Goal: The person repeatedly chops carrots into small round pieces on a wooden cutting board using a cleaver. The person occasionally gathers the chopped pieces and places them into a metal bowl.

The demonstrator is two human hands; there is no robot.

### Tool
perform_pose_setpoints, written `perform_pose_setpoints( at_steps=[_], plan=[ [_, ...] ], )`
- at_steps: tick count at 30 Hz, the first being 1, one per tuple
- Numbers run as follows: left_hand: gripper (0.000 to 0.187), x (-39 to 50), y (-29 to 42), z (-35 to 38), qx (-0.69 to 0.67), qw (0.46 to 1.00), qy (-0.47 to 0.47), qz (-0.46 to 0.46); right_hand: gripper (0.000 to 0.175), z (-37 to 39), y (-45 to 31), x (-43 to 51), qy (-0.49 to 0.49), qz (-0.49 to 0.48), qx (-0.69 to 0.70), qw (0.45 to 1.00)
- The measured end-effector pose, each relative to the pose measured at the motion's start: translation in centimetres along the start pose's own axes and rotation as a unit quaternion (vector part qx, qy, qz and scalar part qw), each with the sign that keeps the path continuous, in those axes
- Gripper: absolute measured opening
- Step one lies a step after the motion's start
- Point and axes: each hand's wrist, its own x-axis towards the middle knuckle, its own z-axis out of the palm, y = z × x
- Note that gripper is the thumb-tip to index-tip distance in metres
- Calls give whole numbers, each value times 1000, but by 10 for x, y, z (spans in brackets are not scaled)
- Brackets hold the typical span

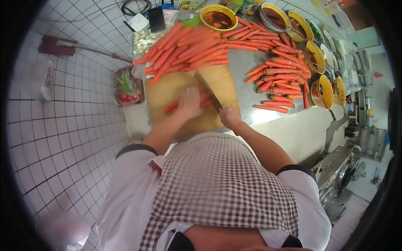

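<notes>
My left hand (189,101) lies across a few carrots (170,108) on the wooden cutting board (163,89) and holds them down. Their ends stick out on both sides of the hand, blurred towards the right. In my right hand (230,116) is the handle of a broad kitchen knife (208,90). Its blade points away from me, just right of the held carrots, with its tip near the board's far part. Whether the edge touches a carrot is not clear. A large heap of whole carrots (188,47) covers the far edge of the board.
More carrots (282,75) are piled on the steel table (243,67) to the right. Behind stand a yellow bowl of dark sauce (219,15) and several other bowls (322,92). A phone (156,19) lies at the back left. Left of the table sits a vegetable basket (127,86).
</notes>
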Motion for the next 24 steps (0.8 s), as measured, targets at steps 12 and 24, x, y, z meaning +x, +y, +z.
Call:
perform_pose_setpoints(
  at_steps=[12,24],
  plan=[
    [97,-6,0,-3,37,996,8,-82,25,-41,29,-39,62,118,231,964],
    [106,165,128,-93,53,994,70,67,28,-16,115,-100,-11,137,304,943]
  ],
)
